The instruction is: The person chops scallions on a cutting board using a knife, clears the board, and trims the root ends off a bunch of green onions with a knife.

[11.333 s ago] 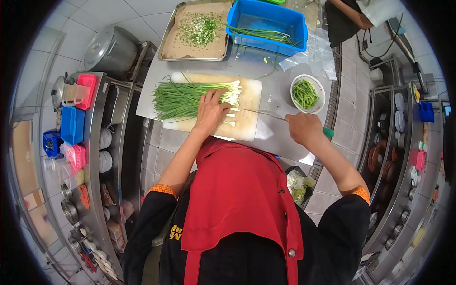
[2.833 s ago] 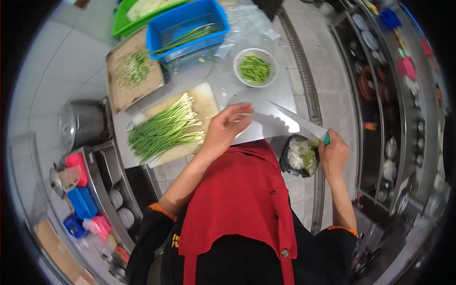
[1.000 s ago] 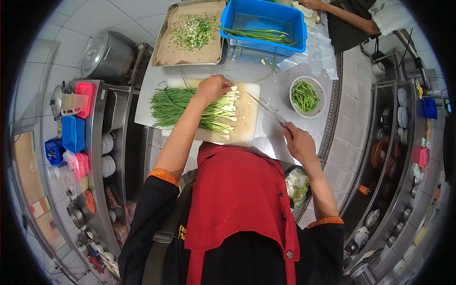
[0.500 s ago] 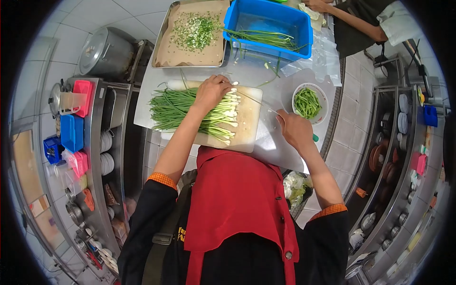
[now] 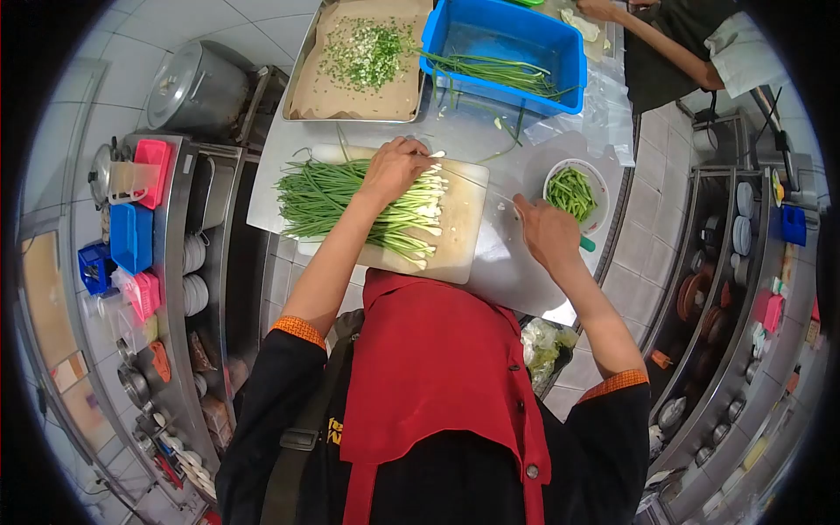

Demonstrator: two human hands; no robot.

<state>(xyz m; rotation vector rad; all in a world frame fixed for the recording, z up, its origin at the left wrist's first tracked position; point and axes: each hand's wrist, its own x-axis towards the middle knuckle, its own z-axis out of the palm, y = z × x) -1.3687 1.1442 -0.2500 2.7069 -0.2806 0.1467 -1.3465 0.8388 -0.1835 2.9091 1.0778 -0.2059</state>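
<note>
A thick bunch of green onions [image 5: 319, 203] lies across the white cutting board [image 5: 464, 223], green tops to the left and white ends to the right. My left hand [image 5: 395, 171] rests over the upper part of the bunch, its fingers curled on the green onions near a few white ends. On the right, my right hand [image 5: 549, 229] is closed around a knife; the green end of the knife's handle [image 5: 587, 244] pokes out behind it. The thin blade points left over the board's upper right part, close to the white ends.
A bowl of cut green vegetables [image 5: 570, 194] stands just beyond my right hand. At the back are a paper-lined tray [image 5: 306, 87] with chopped greens and a blue tub [image 5: 560, 103] holding long green stalks. Another person's arm [image 5: 669, 44] reaches in at upper right. Shelves flank both sides.
The view has shifted slightly. My right hand has moved a little to the right with the knife, and more of the green handle shows. My left hand stays on the green onions.
</note>
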